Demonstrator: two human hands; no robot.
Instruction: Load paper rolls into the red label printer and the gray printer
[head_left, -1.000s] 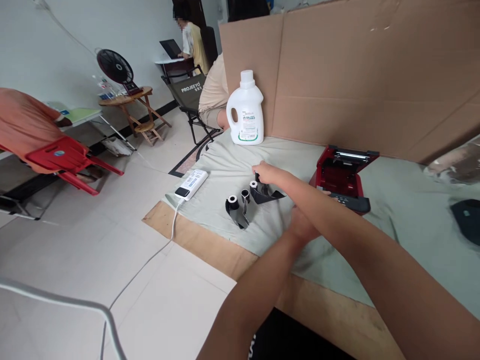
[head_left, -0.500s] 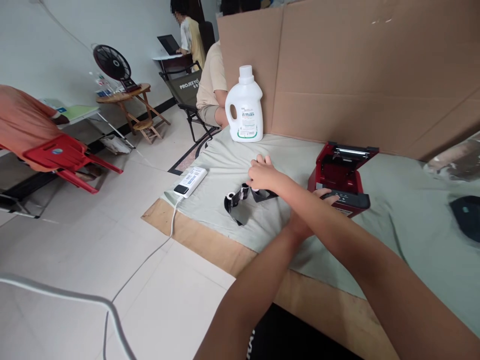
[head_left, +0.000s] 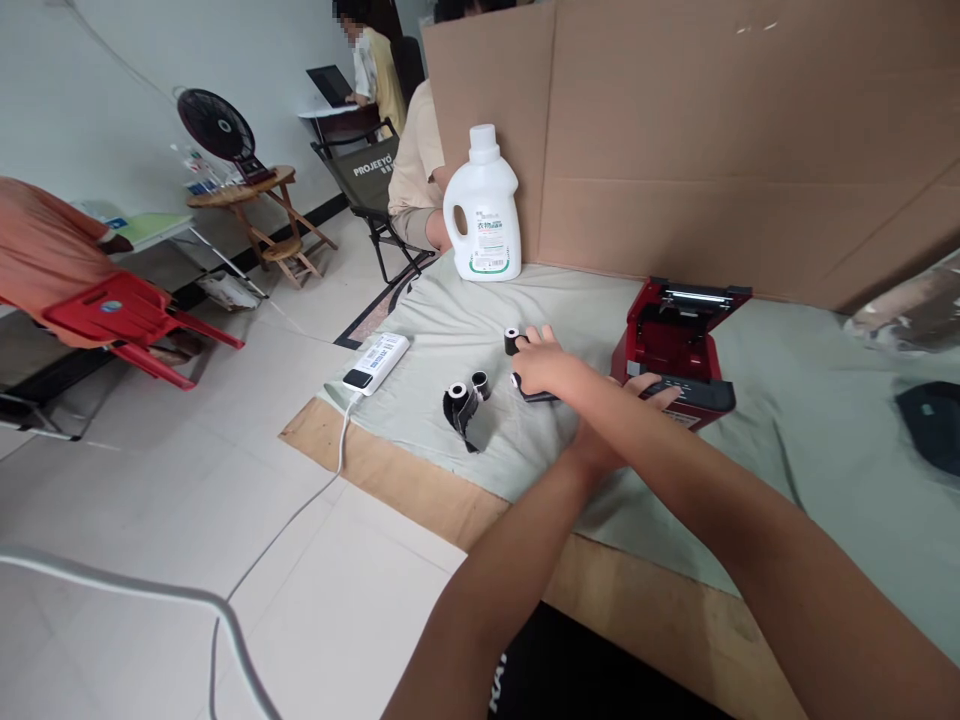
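My left arm reaches under the right one. The fingers of my left hand wrap over the front of a red and black printer, whose lid stands raised; the thumb is hidden. Farther left, my right hand is curled over a black ribbon roll with a white core, its strip trailing below the palm. Another small black roll stands upright at its fingertips. Left of these, two rolls joined by black ribbon rest on the cloth.
A large white detergent bottle stands by the cardboard wall. A white power strip with a cable lies at the left edge of the cloth. Right, a dark object is partly visible. People sit beyond.
My right hand has shifted slightly right and lower over the rolls, and a black roll now shows at its fingertips. My left hand stays on the printer. The view has shifted slightly.
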